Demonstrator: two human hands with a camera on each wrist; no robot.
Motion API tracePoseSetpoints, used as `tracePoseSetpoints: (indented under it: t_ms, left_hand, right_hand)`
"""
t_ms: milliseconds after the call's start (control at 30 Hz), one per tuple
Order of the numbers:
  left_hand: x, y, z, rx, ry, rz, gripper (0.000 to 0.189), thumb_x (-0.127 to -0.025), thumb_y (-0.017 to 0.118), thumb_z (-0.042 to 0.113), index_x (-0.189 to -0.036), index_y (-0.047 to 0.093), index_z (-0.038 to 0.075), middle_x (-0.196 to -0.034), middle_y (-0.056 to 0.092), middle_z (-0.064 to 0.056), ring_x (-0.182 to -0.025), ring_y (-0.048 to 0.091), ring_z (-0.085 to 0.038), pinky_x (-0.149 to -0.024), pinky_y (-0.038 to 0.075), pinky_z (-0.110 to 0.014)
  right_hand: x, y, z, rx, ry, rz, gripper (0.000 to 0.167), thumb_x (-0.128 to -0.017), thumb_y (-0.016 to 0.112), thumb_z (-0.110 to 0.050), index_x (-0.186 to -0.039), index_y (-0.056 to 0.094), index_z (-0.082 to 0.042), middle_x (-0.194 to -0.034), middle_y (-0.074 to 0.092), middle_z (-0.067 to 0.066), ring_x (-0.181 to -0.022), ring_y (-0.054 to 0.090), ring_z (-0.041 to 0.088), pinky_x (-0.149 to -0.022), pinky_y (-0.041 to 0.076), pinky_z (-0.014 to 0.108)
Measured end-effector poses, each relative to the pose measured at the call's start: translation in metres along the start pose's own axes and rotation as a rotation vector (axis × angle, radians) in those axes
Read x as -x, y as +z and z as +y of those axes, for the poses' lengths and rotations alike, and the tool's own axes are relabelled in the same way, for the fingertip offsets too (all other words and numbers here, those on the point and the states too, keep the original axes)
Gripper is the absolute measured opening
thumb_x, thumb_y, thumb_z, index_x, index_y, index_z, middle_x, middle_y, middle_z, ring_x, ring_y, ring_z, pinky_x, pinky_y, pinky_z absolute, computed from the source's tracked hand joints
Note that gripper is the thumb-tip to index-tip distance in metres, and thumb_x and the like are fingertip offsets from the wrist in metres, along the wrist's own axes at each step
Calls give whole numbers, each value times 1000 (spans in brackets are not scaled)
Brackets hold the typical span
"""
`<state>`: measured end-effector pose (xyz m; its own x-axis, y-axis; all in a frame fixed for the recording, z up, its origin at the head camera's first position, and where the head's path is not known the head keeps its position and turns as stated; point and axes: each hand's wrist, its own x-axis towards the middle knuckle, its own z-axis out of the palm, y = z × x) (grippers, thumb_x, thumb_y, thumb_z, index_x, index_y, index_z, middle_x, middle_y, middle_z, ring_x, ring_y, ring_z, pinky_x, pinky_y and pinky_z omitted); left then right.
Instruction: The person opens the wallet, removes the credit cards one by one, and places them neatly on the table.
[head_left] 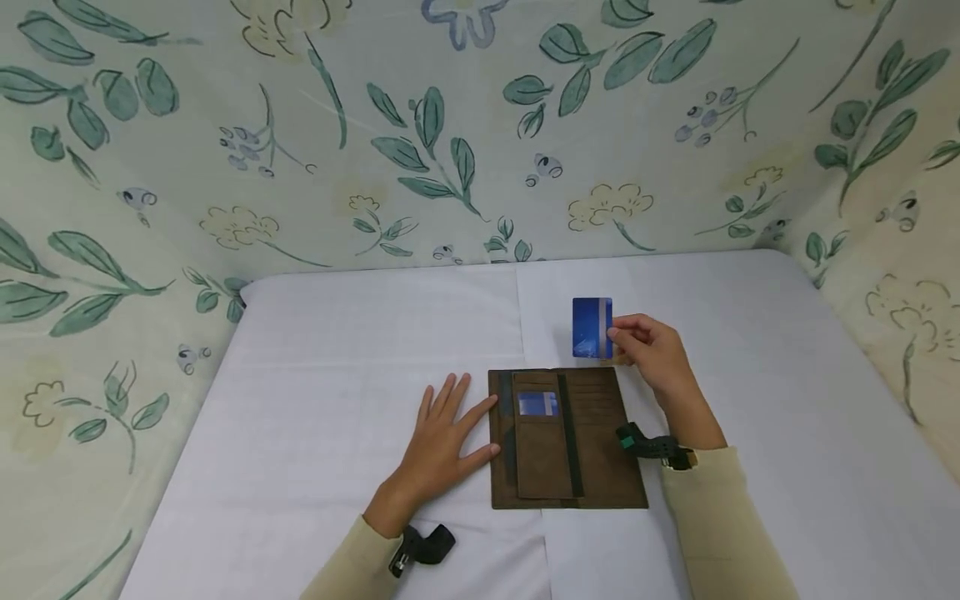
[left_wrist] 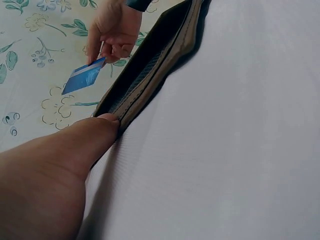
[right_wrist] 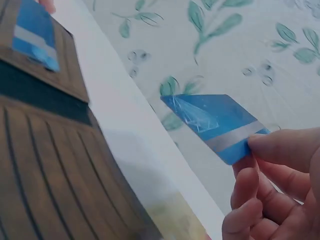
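A brown wallet (head_left: 536, 462) lies spread flat on the table, with rows of card slots on its right half. A blue card (head_left: 537, 404) shows in the window of its inner flap. My left hand (head_left: 438, 454) has its fingers spread, and its thumb and a finger touch the wallet's left edge. Beyond the wallet's top right corner, my right hand (head_left: 656, 354) pinches a blue card (head_left: 591, 327) with a silver stripe between thumb and fingers. The card is held apart from the wallet. In the right wrist view, the card (right_wrist: 220, 125) looks shiny, and my other fingers curl beneath it.
A white cloth (head_left: 360, 333) covers the table. Floral fabric (head_left: 450, 125) hangs behind it and at both sides. Each wrist wears a black camera mount. A blurred yellowish patch (right_wrist: 175, 220) shows low in the right wrist view; I cannot tell what it is.
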<state>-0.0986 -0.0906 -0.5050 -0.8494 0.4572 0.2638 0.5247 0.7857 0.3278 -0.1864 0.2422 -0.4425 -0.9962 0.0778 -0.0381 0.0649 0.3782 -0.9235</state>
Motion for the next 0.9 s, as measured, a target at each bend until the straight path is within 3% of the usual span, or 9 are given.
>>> tracePoseSetpoints:
  t_ms: [167, 300, 600, 733, 900]
  left_hand:
    - [-1, -1, 0, -19, -8, -6, 64, -90, 55, 59, -145, 45, 28, -158, 23, -15, -146, 15, -36, -113, 9, -59]
    - [-2, -2, 0, -23, -6, -1, 65, -89, 57, 58, -145, 46, 27, -157, 23, -16, -146, 15, -36, -113, 9, -59]
    - [-3, -1, 5, -3, -25, -35, 64, -90, 55, 58, -146, 44, 28, -158, 22, -15, -146, 13, -34, -114, 7, -58]
    - [1, 0, 5, -6, -32, -52, 64, -91, 52, 60, -146, 43, 29, -158, 21, -14, -147, 12, -34, -114, 6, -58]
    - [1, -2, 2, -17, -21, -31, 64, -91, 52, 60, -147, 42, 30, -159, 21, -14, -147, 12, -33, -115, 6, -57]
  right_hand:
    - [-2, -25, 4, -13, 124, 150, 42, -95, 59, -39, -123, 61, -8, -106, 62, 4, -88, 55, 18, -74, 52, 23]
    - [-5, -44, 8, -13, 203, 224, 49, -94, 56, -46, -128, 60, -11, -115, 59, 3, -97, 53, 16, -79, 49, 21]
    - [-7, -76, 22, -169, 295, 291, 43, -92, 63, -37, -125, 62, -10, -108, 56, -8, -92, 50, 12, -70, 48, 14]
    - [-6, -79, 32, -174, 370, 325, 44, -93, 61, -37, -130, 61, -12, -113, 53, -10, -98, 48, 10, -76, 46, 16]
    - [-10, -80, 41, -155, 369, 373, 39, -96, 59, -33, -128, 62, -12, -108, 54, -10, -91, 47, 8, -67, 46, 15]
